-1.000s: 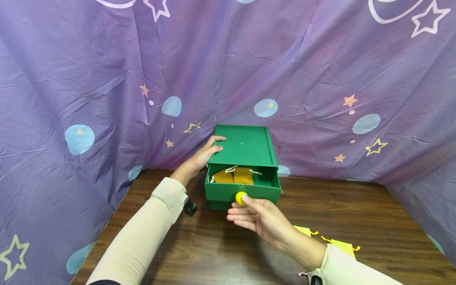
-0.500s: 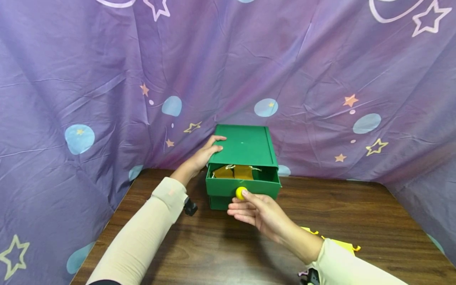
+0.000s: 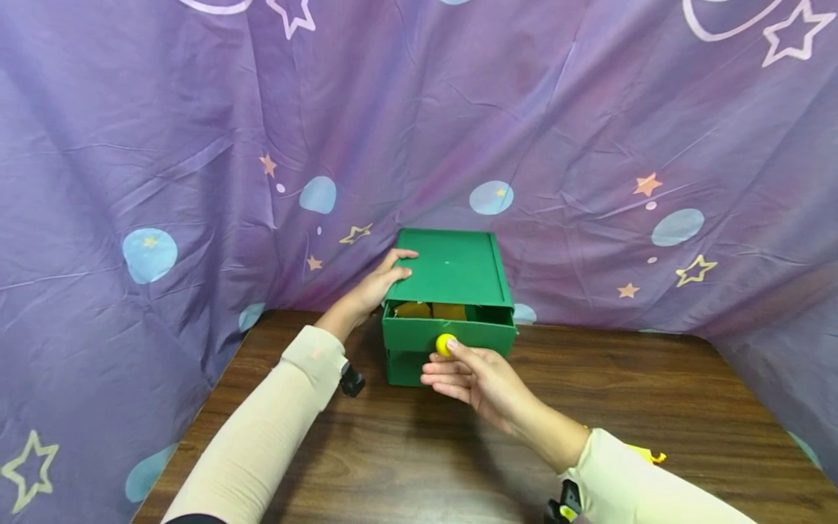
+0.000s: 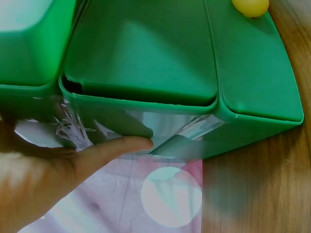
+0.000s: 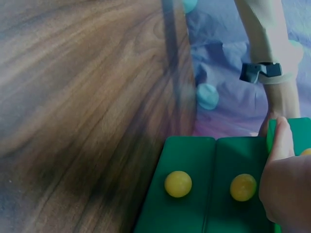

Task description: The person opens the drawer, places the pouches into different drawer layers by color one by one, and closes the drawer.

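A green drawer unit (image 3: 452,266) stands on the table, its top drawer (image 3: 452,335) partly out. Inside, yellow-brown pouches (image 3: 448,311) show through the narrowed gap. My right hand (image 3: 481,382) has its thumb tip against the drawer's round yellow knob (image 3: 445,344); the other fingers stretch out straight below it. My left hand (image 3: 376,284) rests at the unit's upper left edge, with fingertips on the top. In the left wrist view, one straight finger lies along the taped side wall (image 4: 170,126).
Lower drawers carry yellow knobs (image 5: 178,184). A yellow pouch (image 3: 644,453) on the wooden table (image 3: 707,407) is mostly hidden behind my right sleeve. A purple patterned cloth (image 3: 556,131) hangs behind and at both sides.
The top drawer has slid inward with my right hand at its knob, hiding more of the pouches. My right forearm now covers more of the yellow pouches on the table. My left hand stays put.
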